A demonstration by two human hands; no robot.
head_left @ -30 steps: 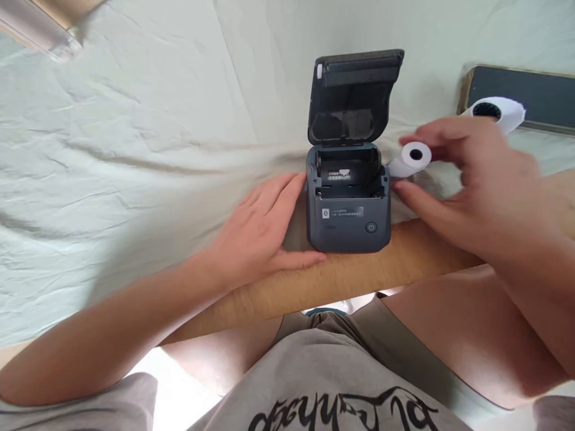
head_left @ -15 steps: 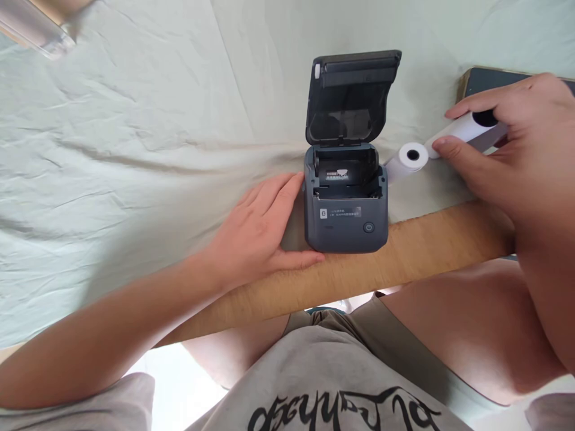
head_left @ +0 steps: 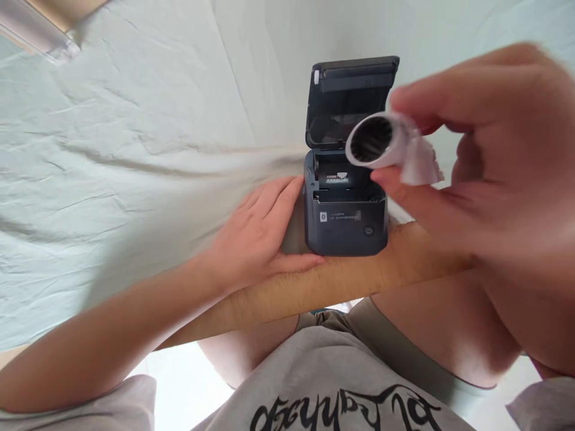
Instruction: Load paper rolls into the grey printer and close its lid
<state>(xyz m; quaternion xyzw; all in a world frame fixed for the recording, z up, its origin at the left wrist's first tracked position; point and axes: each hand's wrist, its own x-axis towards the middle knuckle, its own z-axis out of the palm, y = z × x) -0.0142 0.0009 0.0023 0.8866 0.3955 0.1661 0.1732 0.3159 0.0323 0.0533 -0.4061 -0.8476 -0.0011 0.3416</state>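
Note:
A small dark thermal printer [head_left: 345, 227] stands at the front edge of the table, its lid [head_left: 332, 102] raised and its paper bay exposed. My left hand [head_left: 263, 230] braces the printer from the left, fingertips on its side and thumb at its front corner. In my right hand [head_left: 485, 155], pinched between thumb and fingers, is a white paper roll [head_left: 390, 152] with a wide hollow core and a loose paper end. It is above the bay's right side, covering part of the bay and lid. My right hand also hides the second white roll, except perhaps a sliver.
A pale wrinkled cloth [head_left: 157, 120] covers the table, and a bare wooden strip [head_left: 278, 290] shows along its front edge. A clear plastic-edged object [head_left: 45, 36] lies at the far left corner. My legs and shirt are below the edge.
My right hand has lifted the wide-core roll from the table on the right and brought it left, over the printer. My left hand stays at the printer.

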